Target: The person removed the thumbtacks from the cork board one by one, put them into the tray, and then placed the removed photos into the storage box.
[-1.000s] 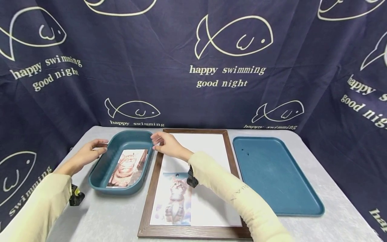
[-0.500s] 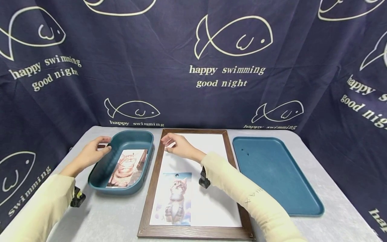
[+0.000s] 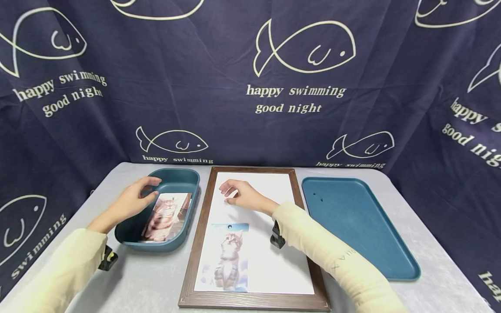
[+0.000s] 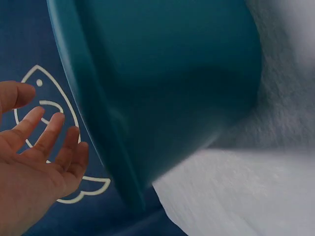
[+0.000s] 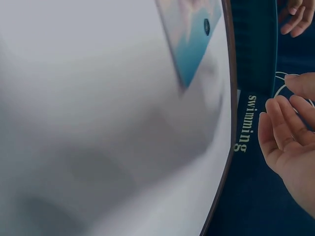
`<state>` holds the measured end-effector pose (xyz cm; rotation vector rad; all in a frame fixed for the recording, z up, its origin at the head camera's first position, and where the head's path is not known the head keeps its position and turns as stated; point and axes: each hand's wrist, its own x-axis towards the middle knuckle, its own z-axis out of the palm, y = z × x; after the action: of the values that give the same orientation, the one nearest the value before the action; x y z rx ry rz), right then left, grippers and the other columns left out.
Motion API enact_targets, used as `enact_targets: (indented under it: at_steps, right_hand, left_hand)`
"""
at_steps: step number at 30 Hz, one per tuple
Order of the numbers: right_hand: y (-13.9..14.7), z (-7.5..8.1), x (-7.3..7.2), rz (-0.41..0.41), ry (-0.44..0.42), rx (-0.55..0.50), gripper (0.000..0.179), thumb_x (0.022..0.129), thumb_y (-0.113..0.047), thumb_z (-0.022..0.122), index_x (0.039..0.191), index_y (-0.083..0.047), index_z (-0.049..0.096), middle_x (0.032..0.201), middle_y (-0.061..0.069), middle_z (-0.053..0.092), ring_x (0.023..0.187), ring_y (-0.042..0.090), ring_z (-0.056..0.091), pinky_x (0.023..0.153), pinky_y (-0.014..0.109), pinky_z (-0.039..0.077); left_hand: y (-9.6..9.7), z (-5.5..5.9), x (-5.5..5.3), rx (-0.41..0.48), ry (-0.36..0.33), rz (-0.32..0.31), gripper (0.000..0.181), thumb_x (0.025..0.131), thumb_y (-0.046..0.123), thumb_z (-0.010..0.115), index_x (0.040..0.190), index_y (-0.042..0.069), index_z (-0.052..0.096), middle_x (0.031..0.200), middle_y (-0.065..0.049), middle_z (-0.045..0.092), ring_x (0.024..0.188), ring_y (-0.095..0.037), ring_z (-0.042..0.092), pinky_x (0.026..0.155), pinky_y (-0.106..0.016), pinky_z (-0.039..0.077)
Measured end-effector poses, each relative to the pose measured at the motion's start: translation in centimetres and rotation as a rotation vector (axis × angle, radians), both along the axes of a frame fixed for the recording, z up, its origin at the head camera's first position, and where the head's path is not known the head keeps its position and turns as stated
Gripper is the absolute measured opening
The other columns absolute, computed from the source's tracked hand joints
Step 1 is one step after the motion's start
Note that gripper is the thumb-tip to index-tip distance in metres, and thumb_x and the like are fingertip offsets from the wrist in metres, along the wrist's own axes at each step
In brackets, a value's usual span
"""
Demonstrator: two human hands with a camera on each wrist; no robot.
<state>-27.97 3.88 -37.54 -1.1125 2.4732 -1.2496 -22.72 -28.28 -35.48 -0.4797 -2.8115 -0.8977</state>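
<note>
Above the left wall of the deep teal bin (image 3: 188, 226), my left hand (image 3: 135, 198) hovers with loosely bent fingers and holds nothing. Inside the bin lies a cat picture card (image 3: 166, 217). In the left wrist view the left hand (image 4: 44, 162) is beside the bin's rim (image 4: 101, 118), fingers spread. My right hand (image 3: 248, 196) hangs over the upper part of a wood-framed whiteboard (image 3: 278, 261), fingers relaxed with nothing between them. A second cat card (image 3: 228, 265) is on the board's lower left, with a small round dark magnet (image 3: 229, 227) at its top edge.
A shallow teal tray (image 3: 364, 234) lies right of the board, with two tiny dark pieces (image 3: 321, 199) near its upper left. A grey tabletop (image 3: 156, 278) carries everything. Behind it hangs a navy curtain (image 3: 227, 87) with fish drawings.
My right hand has left the bin's right rim and moved right over the whiteboard. My left hand has shifted right, from outside the bin's left rim to over the bin.
</note>
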Motion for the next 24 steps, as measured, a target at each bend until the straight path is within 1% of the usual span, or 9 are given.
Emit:
enact_targets:
  at_steps: [3, 7, 10, 13, 16, 20, 24]
  right_hand:
    - [0.5, -0.2, 0.2, 0.012, 0.003, 0.014, 0.030, 0.080, 0.004, 0.060, 0.110, 0.006, 0.055, 0.105, 0.020, 0.061, 0.096, 0.027, 0.059, 0.075, 0.029, 0.051]
    - [1.0, -0.4, 0.4, 0.024, 0.010, 0.037, 0.030, 0.080, 0.004, 0.060, 0.110, 0.005, 0.056, 0.101, 0.019, 0.061, 0.094, 0.025, 0.059, 0.072, 0.022, 0.050]
    - [1.4, -0.5, 0.5, 0.035, 0.007, 0.052, 0.030, 0.080, 0.003, 0.060, 0.110, 0.005, 0.056, 0.100, 0.019, 0.061, 0.094, 0.026, 0.059, 0.071, 0.021, 0.048]
    - [1.7, -0.5, 0.7, 0.050, 0.002, 0.069, 0.030, 0.081, 0.003, 0.060, 0.110, 0.004, 0.056, 0.099, 0.019, 0.061, 0.094, 0.026, 0.060, 0.071, 0.022, 0.049]
    - [2.0, -0.6, 0.9, 0.063, -0.006, 0.079, 0.029, 0.081, 0.003, 0.059, 0.110, 0.004, 0.056, 0.098, 0.018, 0.061, 0.093, 0.026, 0.060, 0.071, 0.021, 0.048]
    - [2.2, -1.0, 1.1, 0.079, -0.005, 0.093, 0.029, 0.080, 0.002, 0.059, 0.109, 0.003, 0.057, 0.096, 0.015, 0.062, 0.092, 0.023, 0.060, 0.070, 0.019, 0.047]
    - [2.4, -1.4, 1.3, 0.098, 0.000, 0.112, 0.029, 0.080, 0.002, 0.060, 0.109, 0.002, 0.058, 0.095, 0.012, 0.062, 0.091, 0.020, 0.060, 0.071, 0.020, 0.047]
  left_hand:
    - [0.6, -0.1, -0.1, 0.004, -0.003, -0.020, 0.035, 0.090, 0.008, 0.053, 0.122, -0.002, 0.048, 0.121, -0.025, 0.053, 0.109, -0.045, 0.050, 0.085, -0.055, 0.043]
    - [1.4, -0.4, -0.2, -0.007, 0.010, -0.055, 0.035, 0.089, 0.007, 0.054, 0.123, -0.002, 0.049, 0.122, -0.023, 0.053, 0.109, -0.044, 0.050, 0.085, -0.054, 0.043]
    - [1.8, -0.5, -0.1, -0.031, 0.026, -0.076, 0.036, 0.089, 0.009, 0.055, 0.123, 0.000, 0.049, 0.121, -0.021, 0.053, 0.109, -0.042, 0.051, 0.084, -0.052, 0.043]
    - [2.3, -0.7, 0.1, -0.053, 0.055, -0.096, 0.036, 0.088, 0.010, 0.057, 0.122, 0.002, 0.050, 0.120, -0.019, 0.054, 0.107, -0.039, 0.052, 0.083, -0.051, 0.044]
    - [2.9, -0.8, 0.3, -0.060, 0.082, -0.117, 0.036, 0.087, 0.009, 0.058, 0.122, 0.003, 0.051, 0.118, -0.018, 0.055, 0.106, -0.037, 0.053, 0.083, -0.051, 0.044]
    - [3.5, -1.1, 0.3, -0.052, 0.117, -0.156, 0.036, 0.086, 0.008, 0.058, 0.120, 0.002, 0.052, 0.117, -0.017, 0.057, 0.107, -0.034, 0.054, 0.084, -0.050, 0.044]
    - [4.1, -1.5, 0.3, -0.053, 0.161, -0.210, 0.036, 0.083, 0.006, 0.059, 0.118, 0.001, 0.054, 0.116, -0.014, 0.058, 0.109, -0.032, 0.053, 0.086, -0.049, 0.043]
